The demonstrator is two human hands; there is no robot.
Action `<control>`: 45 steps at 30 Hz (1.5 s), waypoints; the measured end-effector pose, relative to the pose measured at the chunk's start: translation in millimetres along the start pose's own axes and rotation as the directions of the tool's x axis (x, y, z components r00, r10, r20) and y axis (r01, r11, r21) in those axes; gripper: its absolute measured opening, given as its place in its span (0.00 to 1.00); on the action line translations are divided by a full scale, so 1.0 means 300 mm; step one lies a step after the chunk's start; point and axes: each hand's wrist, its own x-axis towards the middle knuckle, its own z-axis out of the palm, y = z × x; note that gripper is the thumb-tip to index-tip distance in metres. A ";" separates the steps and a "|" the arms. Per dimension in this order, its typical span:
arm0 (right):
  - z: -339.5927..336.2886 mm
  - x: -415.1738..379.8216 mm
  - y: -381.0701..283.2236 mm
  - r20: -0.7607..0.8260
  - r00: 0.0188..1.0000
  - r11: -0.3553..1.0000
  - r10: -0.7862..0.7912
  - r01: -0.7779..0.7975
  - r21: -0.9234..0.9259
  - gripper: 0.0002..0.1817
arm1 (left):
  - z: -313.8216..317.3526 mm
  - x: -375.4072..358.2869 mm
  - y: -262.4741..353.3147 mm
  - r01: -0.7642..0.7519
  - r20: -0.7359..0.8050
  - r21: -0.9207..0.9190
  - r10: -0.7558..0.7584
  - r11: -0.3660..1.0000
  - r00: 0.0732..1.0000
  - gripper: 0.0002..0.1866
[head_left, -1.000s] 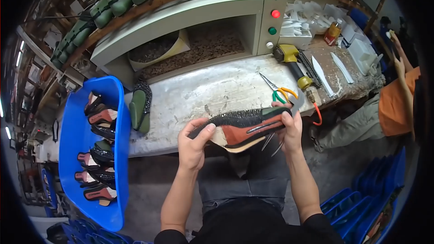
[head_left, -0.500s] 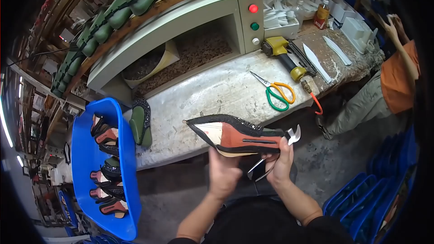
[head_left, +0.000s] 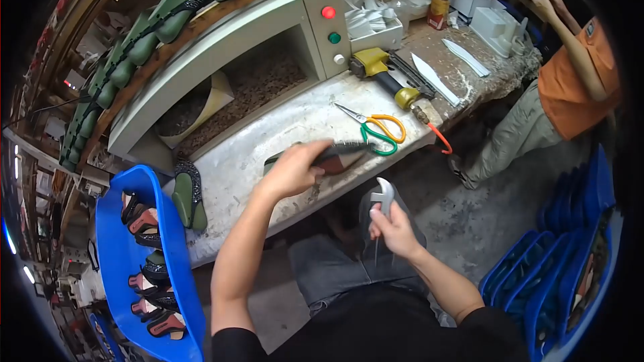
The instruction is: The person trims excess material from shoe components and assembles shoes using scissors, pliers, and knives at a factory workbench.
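Note:
My left hand [head_left: 293, 169] is closed on a shoe upper on a green last [head_left: 339, 161], low over the front of the table [head_left: 268, 127]. The shoe's dark sparkly edge and reddish insole show past my fingers; part of it is hidden by the hand. My right hand [head_left: 394, 231] grips lasting pincers [head_left: 383, 196], their silver hammer-shaped head pointing up above my lap. Behind the held shoe lie scissors [head_left: 386, 135] with one green and one orange handle. Another green last with a black sparkly upper [head_left: 190, 198] stands at the table's left end.
A blue bin [head_left: 181, 275] with several shoes stands at left. A grey machine [head_left: 275, 17] with a red light backs the table. A yellow air tool [head_left: 386, 77] and white strips [head_left: 435, 80] lie at right. A person in orange [head_left: 577, 100] stands beyond; blue bins [head_left: 516, 281] sit lower right.
The shoe has gone from my right hand's side to my left hand, turned over and moved onto the table. My right hand has lowered slightly with the pincers upright. The view has shifted.

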 end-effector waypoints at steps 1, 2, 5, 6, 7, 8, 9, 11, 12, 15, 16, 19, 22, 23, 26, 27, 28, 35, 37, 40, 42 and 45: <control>0.004 -0.011 -0.004 -0.009 1.000 1.000 0.008 -0.008 -0.002 0.10 | 0.021 -0.008 -0.025 -0.002 0.008 -0.009 0.002 1.000 1.000 0.35; 0.013 -0.009 -0.019 0.021 1.000 0.999 -0.004 0.005 -0.050 0.09 | 0.039 -0.024 -0.061 -0.022 -0.083 -0.063 0.017 0.998 0.996 0.34; 0.057 -0.003 -0.081 0.132 0.991 0.980 -0.009 0.035 -0.195 0.08 | 0.105 -0.109 -0.154 -0.082 -0.354 -0.223 -0.002 0.971 0.935 0.30; 0.072 0.014 -0.113 0.145 0.989 0.978 0.003 0.027 -0.208 0.08 | 0.116 -0.122 -0.170 -0.072 -0.365 -0.235 -0.019 0.969 0.931 0.30; 0.089 0.039 -0.154 0.184 0.983 0.953 0.009 0.047 -0.299 0.08 | 0.118 -0.124 -0.186 -0.119 -0.412 -0.228 0.015 0.966 0.911 0.30; 0.105 0.060 -0.195 0.224 0.974 0.919 0.026 0.065 -0.389 0.08 | 0.126 -0.131 -0.200 -0.159 -0.459 -0.225 0.040 0.961 0.887 0.29; 0.122 0.077 -0.226 0.266 0.963 0.876 0.052 0.084 -0.475 0.09 | 0.139 -0.148 -0.214 -0.194 -0.505 -0.222 0.057 0.956 0.861 0.28; 0.151 0.132 -0.263 0.327 0.940 0.811 0.098 0.115 -0.574 0.09 | 0.155 -0.170 -0.243 -0.215 -0.574 -0.226 0.049 0.950 0.817 0.28; 0.163 0.162 -0.277 0.366 0.926 0.769 0.096 0.165 -0.618 0.09 | 0.160 -0.169 -0.257 -0.233 -0.585 -0.215 0.066 0.948 0.808 0.28; 0.191 0.234 -0.302 0.459 0.883 0.633 0.096 0.302 -0.713 0.11 | 0.181 -0.149 -0.286 -0.300 -0.597 -0.181 0.138 0.937 0.790 0.27; 0.197 0.253 -0.311 0.458 0.882 0.624 0.110 0.297 -0.722 0.11 | 0.186 -0.148 -0.287 -0.299 -0.604 -0.194 0.127 0.934 0.787 0.27; 0.218 0.312 -0.340 0.485 0.866 0.505 0.119 0.368 -0.781 0.11 | 0.183 -0.152 -0.285 -0.321 -0.623 -0.211 0.126 0.923 0.772 0.27; 0.219 0.344 -0.326 0.516 0.853 0.346 0.082 0.461 -0.817 0.10 | 0.182 -0.147 -0.290 -0.336 -0.640 -0.220 0.124 0.916 0.758 0.26; 0.212 0.354 -0.309 0.538 0.842 0.225 0.040 0.517 -0.826 0.10 | 0.186 -0.145 -0.293 -0.344 -0.646 -0.223 0.126 0.912 0.753 0.26; 0.206 0.378 -0.286 0.610 0.792 -0.028 -0.016 0.610 -0.792 0.11 | 0.188 -0.151 -0.298 -0.345 -0.667 -0.234 0.108 0.909 0.737 0.26; 0.211 0.384 -0.293 0.603 0.798 -0.031 0.002 0.603 -0.797 0.11 | 0.178 -0.157 -0.297 -0.308 -0.632 -0.277 0.069 0.910 0.772 0.27; 0.214 0.382 -0.302 0.594 0.804 -0.034 0.023 0.594 -0.803 0.11 | 0.167 -0.165 -0.290 -0.270 -0.593 -0.322 0.029 0.907 0.805 0.27; 0.247 0.380 -0.327 0.572 0.820 -0.016 0.022 0.572 -0.820 0.11 | 0.122 -0.160 -0.341 -0.200 -0.405 -0.018 0.176 0.980 0.897 0.32; 0.251 0.385 -0.325 0.600 0.798 0.013 0.054 0.600 -0.800 0.11 | 0.110 -0.152 -0.343 -0.129 -0.352 -0.033 0.110 0.991 0.929 0.33; 0.233 0.391 -0.339 0.619 0.784 0.132 0.052 0.609 -0.782 0.11 | 0.059 -0.114 -0.312 0.000 -0.106 0.001 0.000 1.000 0.994 0.35; 0.203 0.378 -0.366 0.609 0.791 0.102 0.055 0.602 -0.792 0.11 | 0.056 -0.117 -0.283 -0.002 -0.124 0.019 0.004 1.000 0.992 0.33; 0.169 0.374 -0.409 0.598 0.801 0.051 0.029 0.596 -0.801 0.12 | 0.054 -0.133 -0.259 0.021 -0.155 0.113 -0.003 0.993 0.988 0.28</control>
